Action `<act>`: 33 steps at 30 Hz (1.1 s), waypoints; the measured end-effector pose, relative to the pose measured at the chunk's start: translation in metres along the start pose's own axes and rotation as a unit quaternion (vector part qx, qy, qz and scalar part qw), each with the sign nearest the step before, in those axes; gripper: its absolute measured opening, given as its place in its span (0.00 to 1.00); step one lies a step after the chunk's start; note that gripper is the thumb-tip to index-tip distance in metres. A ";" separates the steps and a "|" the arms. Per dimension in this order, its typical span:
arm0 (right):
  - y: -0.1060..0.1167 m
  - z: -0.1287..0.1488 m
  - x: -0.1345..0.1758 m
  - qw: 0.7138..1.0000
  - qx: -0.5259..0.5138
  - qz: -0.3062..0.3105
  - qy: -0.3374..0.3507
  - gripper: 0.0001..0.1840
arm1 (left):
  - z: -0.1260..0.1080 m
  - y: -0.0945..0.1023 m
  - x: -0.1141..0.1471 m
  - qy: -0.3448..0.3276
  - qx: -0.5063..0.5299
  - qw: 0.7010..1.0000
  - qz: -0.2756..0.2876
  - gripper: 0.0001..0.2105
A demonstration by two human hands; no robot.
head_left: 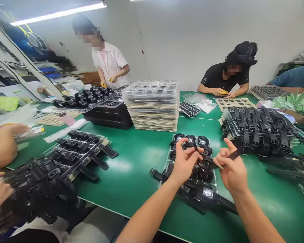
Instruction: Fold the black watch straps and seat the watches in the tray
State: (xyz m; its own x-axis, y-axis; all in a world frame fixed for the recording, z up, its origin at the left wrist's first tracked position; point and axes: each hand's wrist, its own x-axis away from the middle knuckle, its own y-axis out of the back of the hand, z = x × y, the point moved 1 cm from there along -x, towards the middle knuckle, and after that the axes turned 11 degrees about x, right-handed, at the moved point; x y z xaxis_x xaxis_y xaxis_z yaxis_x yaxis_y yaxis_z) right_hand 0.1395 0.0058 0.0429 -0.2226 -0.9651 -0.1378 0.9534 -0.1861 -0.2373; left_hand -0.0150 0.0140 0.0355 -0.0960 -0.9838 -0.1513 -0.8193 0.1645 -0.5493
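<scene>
Between my two hands is a black smartwatch [205, 165], held above a clear plastic tray [164, 173]. Thumb and fingers of my left hand [184, 162] pinch one end of its strap. My right hand [230, 168] is closed on the other strap end, which sticks out past the fingers, with the index finger raised. Several more black watches lie in the tray below, some with straps curled into loops. One watch [208, 193] lies face up at the tray's near side, its strap stretched out flat. My fingers partly hide the held watch.
A tall stack of clear trays [154, 108] stands mid-table beside black trays [108, 114]. Watches on trays pile up at right [260, 128] and left [73, 152]. Co-workers sit or stand across the green table [131, 158]; another person's hands [2, 145] are at far left.
</scene>
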 end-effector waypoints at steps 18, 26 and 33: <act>0.009 -0.004 0.017 0.977 0.206 0.054 -0.020 0.17 | -0.005 -0.005 0.009 -0.084 -0.285 0.948 0.116 0.08; 0.011 -0.005 0.016 0.991 0.125 -0.041 -0.034 0.19 | -0.004 -0.002 0.010 -0.090 -0.350 0.924 0.126 0.09; 0.011 -0.007 0.024 0.984 0.074 0.151 -0.051 0.31 | 0.009 -0.005 0.008 0.049 -0.045 0.996 0.067 0.16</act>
State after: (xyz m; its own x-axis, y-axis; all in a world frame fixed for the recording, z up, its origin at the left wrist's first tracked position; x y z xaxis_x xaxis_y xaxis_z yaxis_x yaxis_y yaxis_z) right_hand 0.1436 -0.0184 0.0304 0.0902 -0.9926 -0.0818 0.9938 0.0950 -0.0574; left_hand -0.0068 0.0056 0.0299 -0.2584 -0.9565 -0.1353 -0.8426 0.2916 -0.4527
